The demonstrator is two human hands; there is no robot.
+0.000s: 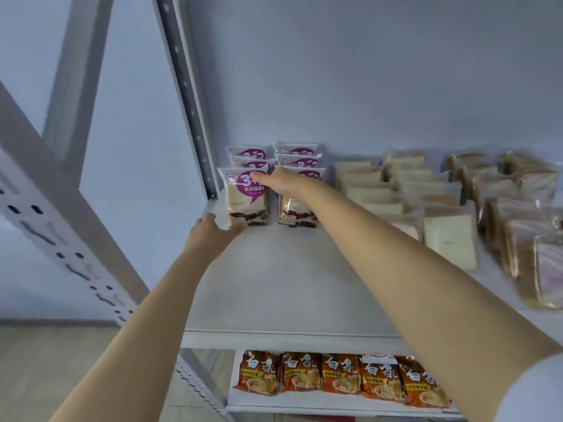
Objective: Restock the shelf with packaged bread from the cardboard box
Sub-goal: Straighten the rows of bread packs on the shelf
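Two rows of purple-labelled bread packs stand upright at the back left of the white shelf [274, 284]. The front pack of the left row [247, 197] is touched by both hands. My left hand [210, 236] reaches its fingertips to that pack's bottom edge. With fingers straight, my right hand [281, 181] stretches across the front pack of the right row [297, 213] and touches the left pack's top. The cardboard box is out of view.
Rows of clear-wrapped sliced bread [447, 239] and brown swirl bread [524, 239] fill the shelf's right side. Orange noodle packets [341, 374] line the shelf below. A perforated metal upright [189, 95] stands left of the packs. Bare shelf lies in front of them.
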